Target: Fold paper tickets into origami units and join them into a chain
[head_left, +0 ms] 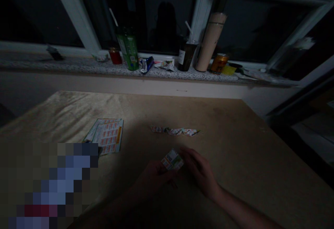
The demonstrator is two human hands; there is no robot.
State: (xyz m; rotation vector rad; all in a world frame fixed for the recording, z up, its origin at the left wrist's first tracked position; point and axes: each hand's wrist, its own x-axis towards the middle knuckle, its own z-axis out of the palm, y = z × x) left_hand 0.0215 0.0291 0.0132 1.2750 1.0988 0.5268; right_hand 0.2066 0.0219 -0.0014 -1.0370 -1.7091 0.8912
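A small square printed piece [172, 159], white with green and orange, is pinched in my left hand [156, 176] above the table. Its exact kind is hard to make out in the dim light. My right hand [199, 168] is just to the right of it, fingers stretched toward its edge; whether they touch it I cannot tell. Farther out on the table lies a row of crumpled or folded printed strips [174, 131]. Printed sheets [109, 135] with rows of orange and white labels lie to the left, partly overlapping.
The tan table [224, 131] meets a wall below a granite windowsill [161, 71]. Along the sill stand a green bottle [130, 51], a red jar [115, 55], a dark cup with straw [186, 56], a tall beige flask [211, 42] and an orange can [219, 63]. Pixelation hides the lower left.
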